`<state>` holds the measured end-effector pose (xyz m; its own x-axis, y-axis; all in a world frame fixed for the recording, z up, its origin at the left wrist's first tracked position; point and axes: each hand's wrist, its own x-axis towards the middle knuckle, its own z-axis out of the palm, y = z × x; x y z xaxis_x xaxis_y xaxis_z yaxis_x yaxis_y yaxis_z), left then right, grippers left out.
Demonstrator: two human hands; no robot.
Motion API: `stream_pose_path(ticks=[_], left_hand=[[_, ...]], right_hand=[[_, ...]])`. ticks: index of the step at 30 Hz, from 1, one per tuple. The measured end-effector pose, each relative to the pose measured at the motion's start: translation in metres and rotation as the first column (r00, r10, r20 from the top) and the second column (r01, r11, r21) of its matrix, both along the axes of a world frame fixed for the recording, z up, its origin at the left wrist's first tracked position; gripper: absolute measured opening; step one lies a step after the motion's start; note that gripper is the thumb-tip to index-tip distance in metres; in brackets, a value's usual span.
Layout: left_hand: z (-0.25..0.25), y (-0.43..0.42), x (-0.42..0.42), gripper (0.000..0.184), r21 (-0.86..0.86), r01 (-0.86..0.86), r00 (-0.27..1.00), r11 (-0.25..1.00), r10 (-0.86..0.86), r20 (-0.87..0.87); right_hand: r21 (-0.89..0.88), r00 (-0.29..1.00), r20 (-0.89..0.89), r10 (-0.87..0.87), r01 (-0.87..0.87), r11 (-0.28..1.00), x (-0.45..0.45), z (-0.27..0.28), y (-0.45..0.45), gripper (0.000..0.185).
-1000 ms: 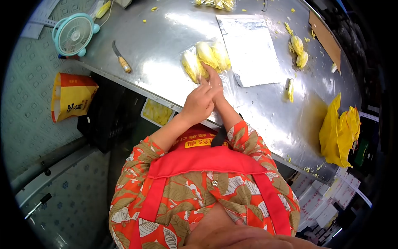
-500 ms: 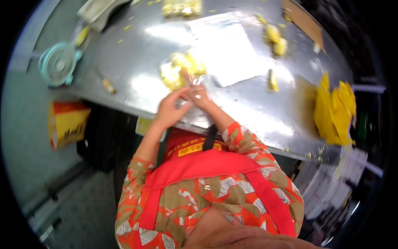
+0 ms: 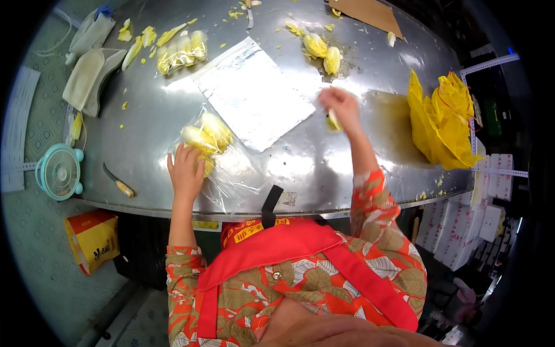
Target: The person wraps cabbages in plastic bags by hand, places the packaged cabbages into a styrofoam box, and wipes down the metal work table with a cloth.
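Prob. Chinese chars on red apron (image 3: 272,248) & yellow-red bag (image 3: 94,240), red print on white boxes (image 3: 457,228), illegible

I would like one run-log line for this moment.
left hand: at bagged cabbages | right hand: by cabbage piece, grip unclear | silver sheet: flat on table

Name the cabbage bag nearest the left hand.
The front bag, at the left hand, its loose plastic spread out; the other bag lies farther back.

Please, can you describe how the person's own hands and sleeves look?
Both the left hand and right hand wear no gloves. The left sleeve and right sleeve are orange-red with olive-brown patches and pale leaf shapes, leaving the wrists uncovered. The right hand is blurred, so small details cannot be told.
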<state>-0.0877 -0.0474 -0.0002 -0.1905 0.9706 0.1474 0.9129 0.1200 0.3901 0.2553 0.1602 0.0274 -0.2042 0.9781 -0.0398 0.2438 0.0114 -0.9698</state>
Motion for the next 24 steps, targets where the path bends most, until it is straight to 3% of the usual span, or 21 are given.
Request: stream_pose_path(ticks=[1,2,3,4,6,8,10,12,13,14,15,17,18,20,22,24], left_hand=[[-0.001,0.002,0.001,0.021,-0.023,0.0,0.998,1.0,-0.001,-0.055],[0.0,0.002,-0.001,0.021,-0.025,-0.005,0.998,1.0,0.003,-0.064],[0.002,0.002,-0.002,0.02,-0.063,-0.008,0.998,0.998,0.004,-0.063],[0.004,0.002,-0.001,0.02,-0.101,-0.014,0.998,0.995,0.008,-0.058],[0.008,0.005,0.0,0.021,-0.132,-0.024,0.998,0.991,0.017,-0.055],[0.012,0.004,0.003,0.022,-0.174,-0.028,0.999,0.984,0.021,-0.044],[0.013,0.004,0.004,0.029,-0.218,-0.033,0.999,0.975,0.024,-0.045],[0.015,0.002,0.013,0.034,-0.143,-0.055,0.996,0.988,0.044,-0.081],[0.015,-0.007,0.018,0.038,-0.072,-0.069,0.991,0.995,0.06,-0.118],[0.017,-0.017,0.025,0.051,-0.019,-0.021,0.996,1.0,0.02,-0.09],[0.025,-0.028,0.042,0.062,-0.026,-0.007,0.999,1.0,0.006,-0.05],[0.031,-0.05,0.078,0.085,-0.091,0.067,0.998,0.994,-0.065,0.028],[0.028,-0.058,0.092,0.092,-0.102,0.095,0.995,0.99,-0.093,0.024],[0.017,-0.065,0.105,0.082,-0.107,0.039,0.999,0.994,-0.036,0.023],[0.01,-0.062,0.104,0.075,-0.091,0.02,0.999,0.996,-0.025,-0.046],[0.009,-0.062,0.101,0.069,-0.073,0.005,0.994,0.997,-0.012,-0.109]], right_hand=[[0.179,0.974,0.063,-0.22,0.206,0.962,0.01,-0.01,0.038,0.028],[0.31,0.893,0.337,-0.3,0.196,0.93,0.02,-0.015,0.07,0.041],[0.417,0.798,0.464,-0.386,0.187,0.889,0.025,-0.034,0.099,0.06],[0.413,0.804,0.46,-0.377,0.182,0.892,0.024,-0.043,0.117,0.06],[0.529,0.673,0.581,-0.457,0.114,0.841,0.011,-0.054,0.145,0.071],[0.488,0.652,0.644,-0.401,0.054,0.871,0.008,-0.063,0.159,0.073],[0.304,0.707,0.634,-0.315,0.146,0.941,0.014,-0.072,0.169,0.07],[0.4,0.59,0.67,-0.451,0.224,0.889,0.037,-0.082,0.17,0.065],[0.308,0.692,0.629,-0.354,0.196,0.931,0.077,-0.122,0.192,0.059],[-0.109,0.897,0.414,-0.156,0.219,0.97,0.09,-0.1,0.179,0.054],[-0.293,0.969,-0.126,-0.214,0.17,0.941,0.083,-0.057,0.131,0.049],[-0.383,0.776,-0.606,-0.178,-0.088,0.92,0.096,-0.053,0.082,0.056],[-0.366,0.719,-0.681,-0.138,-0.171,0.915,0.09,-0.047,0.05,0.061],[-0.305,0.591,-0.806,-0.03,-0.371,0.877,0.096,-0.049,0.005,0.071],[-0.239,0.364,-0.931,0.001,-0.613,0.753,0.097,-0.067,-0.021,0.069],[-0.322,0.451,-0.892,-0.026,-0.594,0.738,0.071,-0.06,-0.057,0.074]])
